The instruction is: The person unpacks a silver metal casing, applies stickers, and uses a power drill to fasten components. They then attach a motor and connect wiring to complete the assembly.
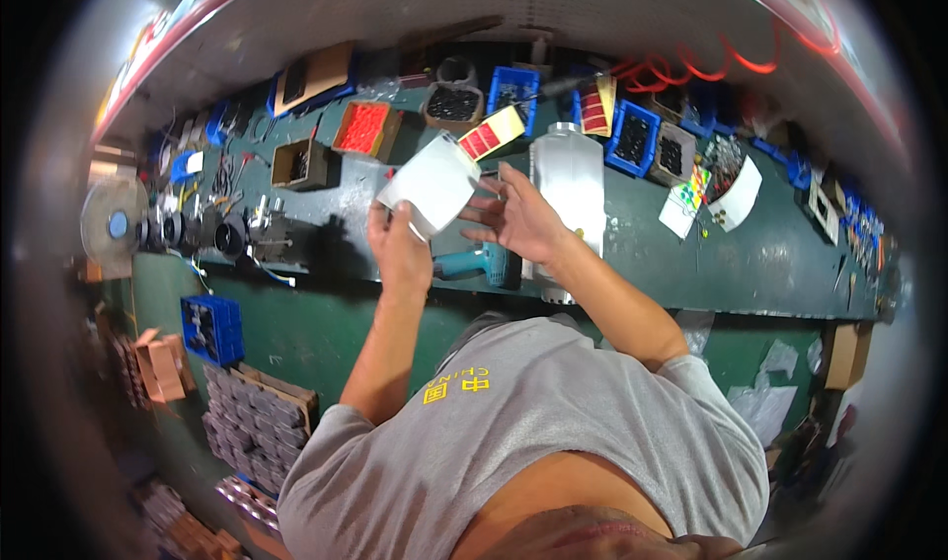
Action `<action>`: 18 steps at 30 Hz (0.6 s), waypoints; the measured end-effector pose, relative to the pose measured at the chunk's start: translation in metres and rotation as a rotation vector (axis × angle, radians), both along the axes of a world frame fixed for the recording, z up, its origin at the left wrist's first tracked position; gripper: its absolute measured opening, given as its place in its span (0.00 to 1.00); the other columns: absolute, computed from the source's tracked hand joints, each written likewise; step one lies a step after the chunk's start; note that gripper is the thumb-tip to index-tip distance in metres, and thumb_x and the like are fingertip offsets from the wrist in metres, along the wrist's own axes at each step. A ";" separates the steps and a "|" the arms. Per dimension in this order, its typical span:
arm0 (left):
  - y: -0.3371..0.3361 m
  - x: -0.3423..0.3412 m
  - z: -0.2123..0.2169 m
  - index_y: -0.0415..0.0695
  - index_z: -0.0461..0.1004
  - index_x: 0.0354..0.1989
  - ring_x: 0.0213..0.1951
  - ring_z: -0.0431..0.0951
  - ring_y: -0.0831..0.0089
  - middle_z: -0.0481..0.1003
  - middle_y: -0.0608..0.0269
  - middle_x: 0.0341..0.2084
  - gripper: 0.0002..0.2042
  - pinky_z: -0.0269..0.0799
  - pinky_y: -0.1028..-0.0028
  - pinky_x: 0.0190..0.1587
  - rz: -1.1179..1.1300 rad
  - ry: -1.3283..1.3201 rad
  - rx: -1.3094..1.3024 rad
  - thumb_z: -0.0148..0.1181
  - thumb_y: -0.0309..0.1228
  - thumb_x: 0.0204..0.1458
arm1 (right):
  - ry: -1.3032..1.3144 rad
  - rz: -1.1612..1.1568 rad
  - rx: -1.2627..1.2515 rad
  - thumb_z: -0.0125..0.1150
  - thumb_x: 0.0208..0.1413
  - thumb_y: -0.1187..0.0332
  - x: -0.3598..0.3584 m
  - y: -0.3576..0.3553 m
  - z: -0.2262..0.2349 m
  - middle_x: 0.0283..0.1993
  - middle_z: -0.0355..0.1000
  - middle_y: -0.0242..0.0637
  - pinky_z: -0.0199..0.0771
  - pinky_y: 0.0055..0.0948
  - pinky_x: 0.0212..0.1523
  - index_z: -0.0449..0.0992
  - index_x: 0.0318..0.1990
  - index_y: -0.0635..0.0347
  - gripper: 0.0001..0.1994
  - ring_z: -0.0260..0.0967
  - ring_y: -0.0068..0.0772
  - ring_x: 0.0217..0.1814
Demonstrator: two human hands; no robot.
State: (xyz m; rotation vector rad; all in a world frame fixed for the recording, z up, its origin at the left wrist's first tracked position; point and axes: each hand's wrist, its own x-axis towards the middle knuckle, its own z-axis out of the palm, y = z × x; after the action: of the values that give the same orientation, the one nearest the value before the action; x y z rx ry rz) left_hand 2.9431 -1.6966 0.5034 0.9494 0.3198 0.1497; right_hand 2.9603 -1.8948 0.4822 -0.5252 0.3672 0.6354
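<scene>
My left hand (400,249) grips the lower left edge of a white-silver panel (432,187) with rounded edges, raised above the workbench. Beside the panel's right edge, my right hand (523,219) has its fingers spread and holds nothing; whether a fingertip touches the panel I cannot tell. A pale sheet with red labels (491,133) shows at the panel's upper right corner. Right of and behind my right hand lies a long silver metal housing (570,170). Below the hands, a teal power tool (478,264) lies near the bench's front edge, partly hidden.
Along the back of the green bench (671,264) stand a box of red parts (363,128), a box of black parts (453,104) and blue bins (633,138). Motor-like parts (233,234) sit at left. A red coiled hose (691,74) hangs at upper right. Grey parts (255,422) are stacked on the floor.
</scene>
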 end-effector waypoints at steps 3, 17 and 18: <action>-0.036 -0.029 -0.010 0.36 0.66 0.57 0.54 0.76 0.68 0.73 0.55 0.52 0.16 0.74 0.65 0.57 -0.143 0.029 0.020 0.52 0.18 0.60 | 0.006 -0.275 0.016 0.66 0.61 0.63 0.002 -0.022 -0.011 0.49 0.74 0.41 0.82 0.40 0.51 0.63 0.63 0.64 0.27 0.75 0.33 0.47; -0.162 -0.014 0.000 0.35 0.77 0.43 0.36 0.75 0.81 0.77 0.66 0.34 0.08 0.72 0.78 0.41 -0.497 -0.018 0.337 0.60 0.29 0.63 | -0.433 -0.512 -0.684 0.66 0.55 0.77 -0.065 -0.139 0.009 0.40 0.77 0.39 0.78 0.23 0.43 0.62 0.62 0.74 0.28 0.77 0.25 0.41; -0.168 -0.015 0.000 0.35 0.77 0.41 0.35 0.75 0.82 0.77 0.66 0.34 0.08 0.71 0.79 0.40 -0.483 -0.023 0.343 0.60 0.29 0.63 | -0.433 -0.517 -0.689 0.66 0.56 0.77 -0.068 -0.142 0.010 0.39 0.77 0.39 0.78 0.23 0.43 0.62 0.62 0.74 0.28 0.76 0.25 0.40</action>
State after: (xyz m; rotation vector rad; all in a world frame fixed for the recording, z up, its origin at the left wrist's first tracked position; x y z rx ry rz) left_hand 2.9281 -1.8644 0.5031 1.3371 0.0354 -0.2343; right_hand 2.8919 -2.0368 0.4919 -1.1535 0.2864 -0.1340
